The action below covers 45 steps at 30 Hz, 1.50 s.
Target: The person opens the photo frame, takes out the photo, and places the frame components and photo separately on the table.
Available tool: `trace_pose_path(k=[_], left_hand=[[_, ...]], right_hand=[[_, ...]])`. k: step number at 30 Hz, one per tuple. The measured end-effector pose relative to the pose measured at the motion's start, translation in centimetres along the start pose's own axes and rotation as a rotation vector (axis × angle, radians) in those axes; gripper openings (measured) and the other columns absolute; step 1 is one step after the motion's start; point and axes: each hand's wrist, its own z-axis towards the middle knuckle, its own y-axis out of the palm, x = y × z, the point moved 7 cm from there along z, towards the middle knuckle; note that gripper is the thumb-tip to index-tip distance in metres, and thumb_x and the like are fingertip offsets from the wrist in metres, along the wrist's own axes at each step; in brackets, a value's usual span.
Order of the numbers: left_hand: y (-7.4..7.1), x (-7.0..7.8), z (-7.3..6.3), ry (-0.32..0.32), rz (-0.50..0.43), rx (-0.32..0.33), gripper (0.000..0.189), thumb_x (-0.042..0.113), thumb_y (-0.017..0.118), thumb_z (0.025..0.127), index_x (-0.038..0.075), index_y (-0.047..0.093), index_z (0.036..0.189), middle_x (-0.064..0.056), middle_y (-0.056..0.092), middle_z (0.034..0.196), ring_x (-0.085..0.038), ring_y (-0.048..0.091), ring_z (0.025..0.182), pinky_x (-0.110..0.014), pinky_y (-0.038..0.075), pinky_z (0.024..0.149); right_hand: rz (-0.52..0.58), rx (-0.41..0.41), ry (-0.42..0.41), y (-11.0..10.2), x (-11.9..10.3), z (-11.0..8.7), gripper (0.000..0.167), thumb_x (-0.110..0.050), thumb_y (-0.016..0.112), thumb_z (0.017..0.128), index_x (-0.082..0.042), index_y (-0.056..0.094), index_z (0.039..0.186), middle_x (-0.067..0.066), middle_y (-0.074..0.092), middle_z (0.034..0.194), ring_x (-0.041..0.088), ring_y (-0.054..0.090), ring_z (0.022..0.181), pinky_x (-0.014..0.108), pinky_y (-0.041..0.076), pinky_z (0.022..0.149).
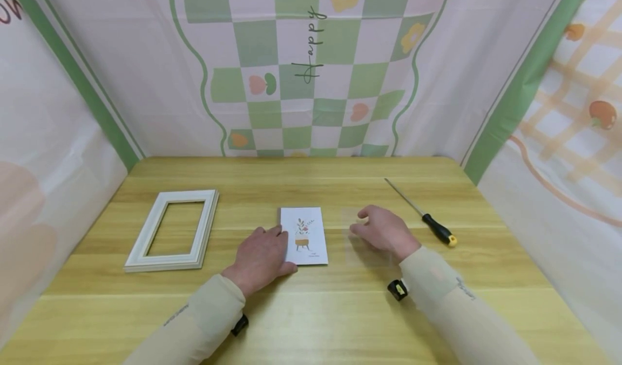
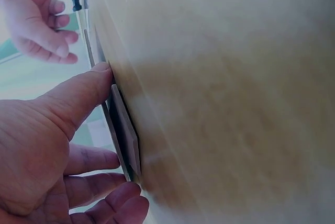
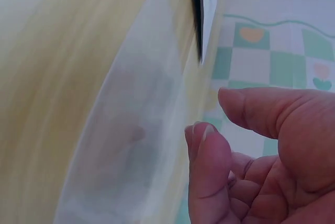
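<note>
A white card point(image 1: 315, 235) printed with a potted plant lies on a thin backing board point(image 1: 279, 215) near the table's middle. My left hand point(image 1: 259, 257) grips the board's left side, thumb at the near edge and fingers along the left edge. Under the board, a dark flap point(image 2: 124, 130) stands out in the left wrist view. My right hand point(image 1: 386, 230) hovers above a clear plastic sheet point(image 3: 131, 145) to the right of the card. Its fingers are loosely bent, thumb and forefinger apart, holding nothing.
A white picture frame point(image 1: 141, 230) with an open middle lies at the left of the wooden table point(image 1: 311, 316). On the right rests a screwdriver point(image 1: 437, 229) with a black and yellow handle. Patterned cloth point(image 1: 330, 41) hangs behind and on both sides.
</note>
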Motion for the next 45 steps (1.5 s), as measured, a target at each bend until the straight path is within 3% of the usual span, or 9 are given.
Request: trace_pose_path(k=[5,10,15,18,24,34,42,45], left_hand=[[0.0,0.0,0.0,0.000,0.005,-0.005,0.071,0.056,0.080,0.087,0.000,0.068,0.127,-0.019,0.063,0.143,-0.033,0.065,0.118,-0.040,0.053,0.096],[0.1,-0.1,0.0,0.000,-0.001,-0.004,0.071,0.056,0.080,0.087,-0.001,0.067,0.128,-0.019,0.063,0.143,-0.033,0.065,0.118,-0.041,0.053,0.096],[0.0,-0.1,0.0,0.003,-0.003,0.002,0.070,0.056,0.080,0.087,0.000,0.068,0.127,-0.019,0.064,0.142,-0.032,0.065,0.117,-0.041,0.053,0.097],[0.0,-0.1,0.1,0.006,-0.004,0.003,0.069,0.056,0.080,0.087,0.001,0.068,0.126,-0.019,0.064,0.141,-0.032,0.065,0.116,-0.041,0.053,0.097],[0.0,-0.1,0.1,0.003,-0.014,0.004,0.069,0.057,0.078,0.088,0.001,0.068,0.127,-0.019,0.064,0.142,-0.032,0.065,0.113,-0.041,0.053,0.095],[0.0,-0.2,0.1,0.003,-0.013,-0.010,0.071,0.058,0.076,0.090,0.001,0.067,0.130,-0.020,0.062,0.144,-0.033,0.064,0.119,-0.043,0.053,0.099],[0.0,-0.2,0.0,0.004,-0.014,-0.009,0.072,0.058,0.076,0.090,0.000,0.067,0.130,-0.020,0.062,0.144,-0.033,0.063,0.123,-0.043,0.052,0.101],[-0.2,-0.2,-0.1,0.008,-0.021,0.000,0.070,0.058,0.076,0.090,0.000,0.067,0.128,-0.019,0.066,0.137,-0.031,0.065,0.114,-0.043,0.052,0.098]], right_hand=[[0.022,-0.030,-0.008,0.9,-1.8,0.4,0.053,-0.037,0.064,0.101,0.001,0.061,0.138,0.013,0.073,0.120,0.026,0.071,0.098,0.055,0.049,0.105],[0.018,-0.033,-0.023,1.9,-3.4,0.8,0.047,-0.035,0.065,0.100,-0.001,0.067,0.132,0.008,0.074,0.111,0.019,0.069,0.089,0.050,0.052,0.102],[0.060,-0.079,0.001,3.4,-4.3,0.9,0.040,-0.033,0.067,0.099,-0.002,0.070,0.124,0.004,0.069,0.082,0.016,0.069,0.066,0.040,0.056,0.085],[0.067,-0.095,0.015,4.1,-4.6,1.0,0.038,-0.032,0.068,0.099,-0.002,0.069,0.123,0.004,0.066,0.074,0.016,0.067,0.062,0.033,0.054,0.073],[0.086,-0.105,0.039,4.8,-4.9,1.2,0.048,-0.032,0.068,0.099,-0.001,0.063,0.136,0.004,0.068,0.078,0.017,0.066,0.063,0.030,0.053,0.067],[0.132,-0.103,0.061,5.2,-5.0,1.3,0.055,-0.028,0.072,0.096,0.002,0.057,0.140,0.005,0.070,0.083,0.018,0.068,0.065,0.030,0.055,0.066],[0.268,-0.103,0.033,5.2,-5.2,1.6,0.054,-0.021,0.073,0.097,0.008,0.057,0.139,0.007,0.073,0.084,0.016,0.069,0.070,0.029,0.059,0.068],[0.315,-0.122,0.038,5.4,-5.3,1.6,0.050,-0.018,0.072,0.098,0.009,0.058,0.138,0.009,0.072,0.083,0.016,0.069,0.070,0.028,0.060,0.065]])
